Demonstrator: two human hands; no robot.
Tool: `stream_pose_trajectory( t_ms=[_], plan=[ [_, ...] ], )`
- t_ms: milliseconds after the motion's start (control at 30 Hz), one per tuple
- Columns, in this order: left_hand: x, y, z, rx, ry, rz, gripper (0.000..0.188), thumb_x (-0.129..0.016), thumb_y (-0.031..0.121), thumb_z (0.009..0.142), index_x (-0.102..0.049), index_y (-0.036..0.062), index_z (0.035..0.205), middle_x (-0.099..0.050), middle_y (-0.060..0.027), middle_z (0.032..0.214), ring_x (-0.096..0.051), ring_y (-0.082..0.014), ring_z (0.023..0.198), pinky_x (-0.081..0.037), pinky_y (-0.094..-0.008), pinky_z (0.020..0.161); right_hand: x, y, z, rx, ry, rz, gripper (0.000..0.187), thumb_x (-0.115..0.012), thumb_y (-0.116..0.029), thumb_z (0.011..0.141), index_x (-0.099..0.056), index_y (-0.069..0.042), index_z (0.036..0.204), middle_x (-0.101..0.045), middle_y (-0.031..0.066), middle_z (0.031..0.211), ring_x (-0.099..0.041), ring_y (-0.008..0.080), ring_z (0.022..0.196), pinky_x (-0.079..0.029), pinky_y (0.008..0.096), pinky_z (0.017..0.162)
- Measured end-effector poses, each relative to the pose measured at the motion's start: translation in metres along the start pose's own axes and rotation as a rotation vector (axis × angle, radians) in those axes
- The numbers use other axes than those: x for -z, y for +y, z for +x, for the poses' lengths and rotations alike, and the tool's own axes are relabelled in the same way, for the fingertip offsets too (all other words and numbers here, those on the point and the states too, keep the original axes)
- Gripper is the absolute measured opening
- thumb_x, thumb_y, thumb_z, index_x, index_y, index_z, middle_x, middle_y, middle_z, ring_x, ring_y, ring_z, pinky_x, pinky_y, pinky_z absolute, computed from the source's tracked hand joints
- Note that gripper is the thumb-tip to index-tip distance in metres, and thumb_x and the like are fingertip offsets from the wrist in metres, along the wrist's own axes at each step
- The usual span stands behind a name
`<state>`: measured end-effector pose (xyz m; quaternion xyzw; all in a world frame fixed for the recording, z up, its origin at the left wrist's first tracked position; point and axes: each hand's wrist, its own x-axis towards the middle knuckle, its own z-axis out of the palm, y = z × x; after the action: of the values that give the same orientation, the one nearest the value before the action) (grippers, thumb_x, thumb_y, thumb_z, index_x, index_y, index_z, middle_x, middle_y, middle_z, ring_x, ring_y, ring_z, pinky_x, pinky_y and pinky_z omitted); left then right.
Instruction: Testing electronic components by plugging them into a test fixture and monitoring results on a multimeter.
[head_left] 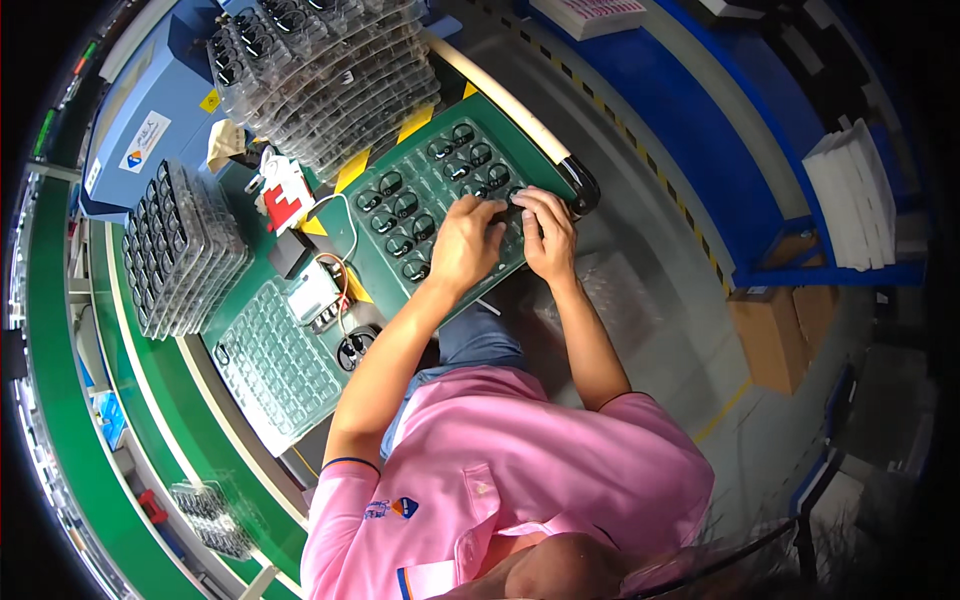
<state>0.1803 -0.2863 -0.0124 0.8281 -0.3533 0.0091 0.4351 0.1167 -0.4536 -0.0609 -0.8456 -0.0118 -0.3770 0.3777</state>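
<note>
A clear plastic tray (pixel 425 185) lies on the green bench in front of me. Its pockets hold several small, glossy black rounded parts (pixel 404 205). My left hand (pixel 468 243) is over the near middle of the tray, its fingers bent and closed; whatever they may hold is hidden. Close beside it, my right hand (pixel 548 232) is at the tray's right edge. Its curled fingertips are on a black rounded part (pixel 517 194), which they partly cover. The fingertips of the two hands almost meet.
Tall stacks of filled clear trays (pixel 330 90) stand at the back, with another stack (pixel 180 250) at left. An empty-pocketed tray (pixel 280 350), a small white device (pixel 313 292) with wires and a black coil (pixel 357 347) lie left of my arm. A rounded rail (pixel 500 95) edges the bench.
</note>
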Motion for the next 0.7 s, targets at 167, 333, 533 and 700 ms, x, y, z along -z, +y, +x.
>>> stream_pose_trajectory(
  t_ms=[167,333,533,700],
  plan=[
    [0.011,0.005,-0.014,-0.052,-0.018,0.026,0.030,-0.078,0.005,0.088,-0.075,0.0030,0.118,-0.068,-0.0193,0.113,-0.067,-0.0393,0.106,-0.057,-0.0440,0.094,0.002,0.002,-0.001,-0.003,0.003,-0.018,0.024,-0.057,-0.004,0.100,-0.074,-0.003,0.115,-0.073,0.0136,0.119,-0.069,0.0350,0.115,-0.054,0.0436,0.101],
    [0.078,-0.009,-0.052,0.009,0.095,0.128,0.022,-0.077,0.007,0.092,-0.076,0.0027,0.114,-0.070,-0.0167,0.111,-0.069,-0.0363,0.104,-0.056,-0.0420,0.093,-0.003,0.004,-0.001,0.011,-0.008,-0.006,0.024,-0.056,-0.004,0.101,-0.075,-0.002,0.116,-0.073,0.0146,0.120,-0.069,0.0351,0.117,-0.053,0.0441,0.104],
    [0.191,-0.078,-0.152,0.317,0.440,0.349,0.013,-0.082,0.009,0.088,-0.073,0.0023,0.095,-0.071,-0.0123,0.096,-0.068,-0.0312,0.092,-0.054,-0.0410,0.084,-0.006,0.003,0.000,0.042,-0.043,-0.012,0.024,-0.056,-0.009,0.106,-0.074,0.000,0.119,-0.073,0.0169,0.124,-0.068,0.0347,0.119,-0.051,0.0435,0.106],
    [0.292,-0.156,-0.247,0.554,0.716,0.612,0.012,-0.078,0.017,0.094,-0.075,0.0055,0.094,-0.072,-0.0123,0.096,-0.069,-0.0313,0.091,-0.054,-0.0408,0.080,-0.001,0.010,-0.006,0.063,-0.046,-0.044,0.028,-0.052,-0.011,0.108,-0.073,0.002,0.122,-0.073,0.0185,0.125,-0.068,0.0361,0.118,-0.052,0.0447,0.104]
  ],
)
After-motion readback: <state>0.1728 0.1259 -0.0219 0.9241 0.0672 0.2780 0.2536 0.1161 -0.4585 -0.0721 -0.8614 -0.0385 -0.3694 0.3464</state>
